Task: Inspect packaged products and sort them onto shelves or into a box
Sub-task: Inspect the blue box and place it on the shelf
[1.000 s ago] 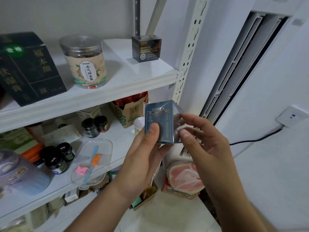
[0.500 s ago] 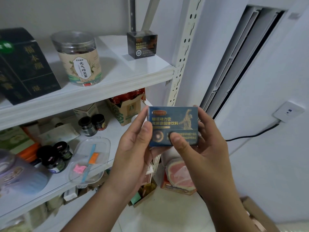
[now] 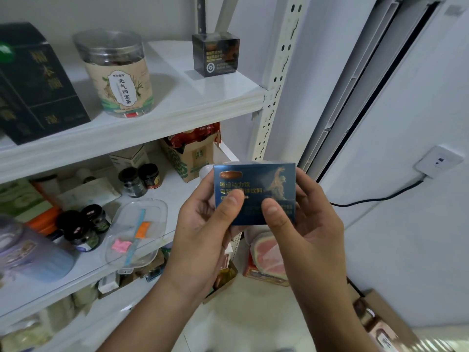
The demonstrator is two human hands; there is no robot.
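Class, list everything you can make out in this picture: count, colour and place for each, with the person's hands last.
shelving: one unit, white, left of view
large box: one, black, top shelf, far left
jar: one, clear with beige label, top shelf, middle
small box: one, black, top shelf, right end
carton: one, brown, middle shelf, back right
small jars: at least four, dark, middle shelf
clear tub: one, transparent, middle shelf, front
wall socket: one, white, right wall
blue box: one, blue with gold print, held in both hands
left hand: one, grips the blue box's left side
right hand: one, grips its right side
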